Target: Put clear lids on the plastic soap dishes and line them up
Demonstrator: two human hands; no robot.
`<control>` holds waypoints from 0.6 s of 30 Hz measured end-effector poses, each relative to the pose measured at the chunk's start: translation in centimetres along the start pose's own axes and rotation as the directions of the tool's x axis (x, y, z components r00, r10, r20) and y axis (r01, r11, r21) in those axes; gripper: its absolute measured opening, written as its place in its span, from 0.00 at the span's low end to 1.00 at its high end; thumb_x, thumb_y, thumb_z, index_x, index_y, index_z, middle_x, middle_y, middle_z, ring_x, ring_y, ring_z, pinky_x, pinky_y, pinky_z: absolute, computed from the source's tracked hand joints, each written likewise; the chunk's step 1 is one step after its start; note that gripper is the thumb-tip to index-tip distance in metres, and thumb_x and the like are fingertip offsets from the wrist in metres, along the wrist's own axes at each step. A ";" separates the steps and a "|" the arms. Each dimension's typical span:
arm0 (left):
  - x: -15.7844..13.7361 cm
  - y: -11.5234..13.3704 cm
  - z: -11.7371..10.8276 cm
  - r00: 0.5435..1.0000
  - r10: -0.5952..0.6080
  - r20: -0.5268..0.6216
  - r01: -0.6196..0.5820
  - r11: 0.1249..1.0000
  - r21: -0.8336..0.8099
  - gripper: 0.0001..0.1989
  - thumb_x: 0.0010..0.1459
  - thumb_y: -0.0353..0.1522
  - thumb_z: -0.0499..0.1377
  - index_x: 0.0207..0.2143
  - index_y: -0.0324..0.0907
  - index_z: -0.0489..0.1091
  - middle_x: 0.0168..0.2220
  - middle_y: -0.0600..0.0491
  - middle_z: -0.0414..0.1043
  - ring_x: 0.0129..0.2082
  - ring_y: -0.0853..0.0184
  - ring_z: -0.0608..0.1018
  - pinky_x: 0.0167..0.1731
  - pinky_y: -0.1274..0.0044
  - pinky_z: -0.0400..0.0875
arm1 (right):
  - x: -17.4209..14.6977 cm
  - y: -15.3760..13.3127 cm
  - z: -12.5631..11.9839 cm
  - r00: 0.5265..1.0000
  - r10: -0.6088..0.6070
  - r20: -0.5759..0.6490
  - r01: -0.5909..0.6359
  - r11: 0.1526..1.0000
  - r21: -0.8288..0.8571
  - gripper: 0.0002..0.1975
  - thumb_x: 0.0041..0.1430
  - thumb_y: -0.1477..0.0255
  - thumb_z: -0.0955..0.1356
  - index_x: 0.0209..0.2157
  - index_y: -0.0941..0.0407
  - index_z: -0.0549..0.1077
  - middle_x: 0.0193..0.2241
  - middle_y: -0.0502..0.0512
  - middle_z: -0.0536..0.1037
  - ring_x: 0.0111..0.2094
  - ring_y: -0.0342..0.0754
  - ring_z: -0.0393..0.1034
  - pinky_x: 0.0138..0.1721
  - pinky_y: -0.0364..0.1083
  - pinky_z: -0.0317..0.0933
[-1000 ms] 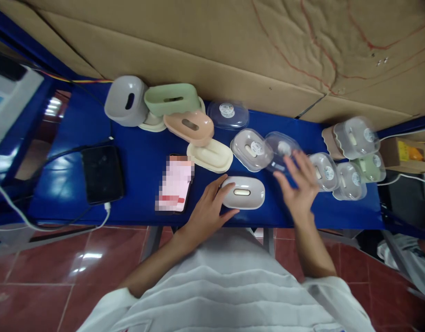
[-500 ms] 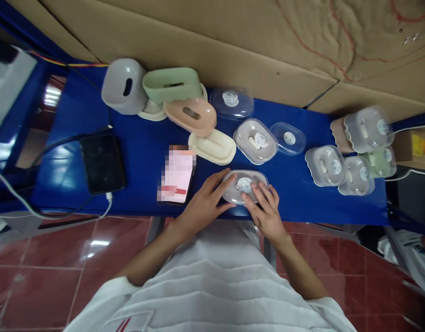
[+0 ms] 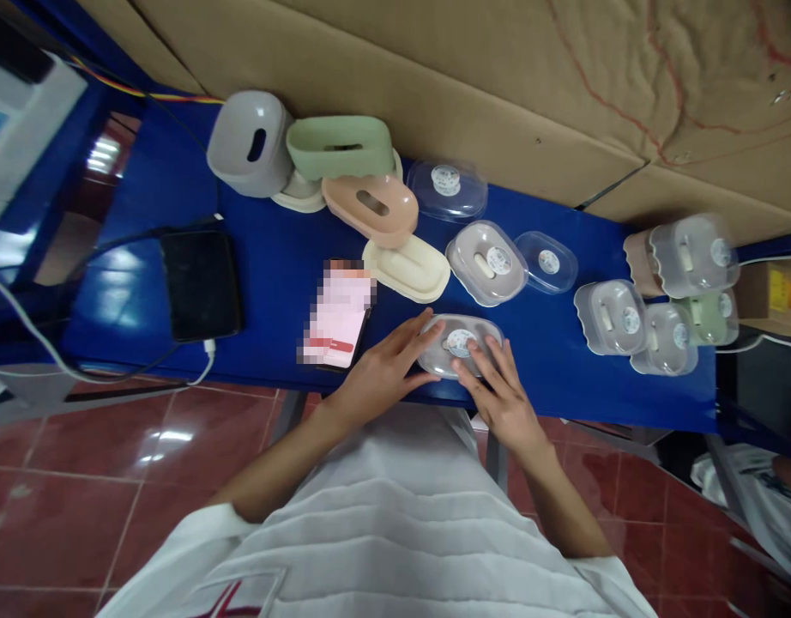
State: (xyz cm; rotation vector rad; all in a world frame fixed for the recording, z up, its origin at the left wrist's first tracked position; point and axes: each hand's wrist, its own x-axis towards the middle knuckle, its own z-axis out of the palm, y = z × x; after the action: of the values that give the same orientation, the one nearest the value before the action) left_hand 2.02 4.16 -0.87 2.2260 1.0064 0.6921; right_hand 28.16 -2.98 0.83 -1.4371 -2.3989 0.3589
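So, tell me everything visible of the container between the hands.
The container is a rounded oblong, light grey and plastic-looking, under a clear cover bearing a round label. It lies flat on the blue table near the front edge, long side left to right. The left hand holds its left end; the right hand rests on the cover's right side.

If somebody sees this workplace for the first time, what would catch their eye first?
Most likely the left hand and right hand on the clear-lidded grey box near the front edge of the blue table. Then perhaps the bright-screened phone left of them, and behind it the green box and orange dish-shaped piece, clustered toward the cardboard.
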 end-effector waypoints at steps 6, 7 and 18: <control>-0.1 -0.2 0.3 1.000 -0.008 -0.003 0.008 1.000 -0.021 0.46 0.68 0.35 0.68 0.79 0.51 0.45 0.75 0.40 0.61 0.74 0.53 0.68 0.68 0.59 0.73 | 0.1 0.1 -0.6 1.000 -0.008 0.017 0.009 1.000 -0.014 0.46 0.71 0.85 0.64 0.78 0.35 0.46 0.76 0.47 0.58 0.78 0.60 0.47 0.76 0.76 0.49; 0.0 -0.2 0.3 1.000 -0.015 -0.002 0.015 1.000 -0.027 0.46 0.68 0.35 0.68 0.79 0.51 0.45 0.74 0.40 0.61 0.74 0.52 0.68 0.68 0.59 0.73 | 0.1 0.1 -0.2 1.000 -0.001 0.004 0.001 1.000 -0.014 0.46 0.71 0.84 0.65 0.78 0.35 0.46 0.76 0.47 0.58 0.78 0.61 0.47 0.75 0.76 0.49; 0.1 -0.1 0.3 0.998 -0.055 0.000 0.055 0.996 -0.071 0.46 0.66 0.36 0.70 0.78 0.53 0.48 0.72 0.40 0.63 0.72 0.49 0.70 0.68 0.54 0.73 | 1.1 3.3 -1.5 0.990 0.051 -0.130 -0.048 0.999 0.026 0.36 0.76 0.71 0.61 0.79 0.36 0.47 0.75 0.51 0.62 0.76 0.60 0.55 0.75 0.71 0.52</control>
State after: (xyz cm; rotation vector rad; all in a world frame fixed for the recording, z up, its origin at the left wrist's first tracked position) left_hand 2.27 4.14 -1.14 2.1290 1.0244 0.6954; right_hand 30.94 -0.37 1.09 -1.4650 -2.2524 0.2928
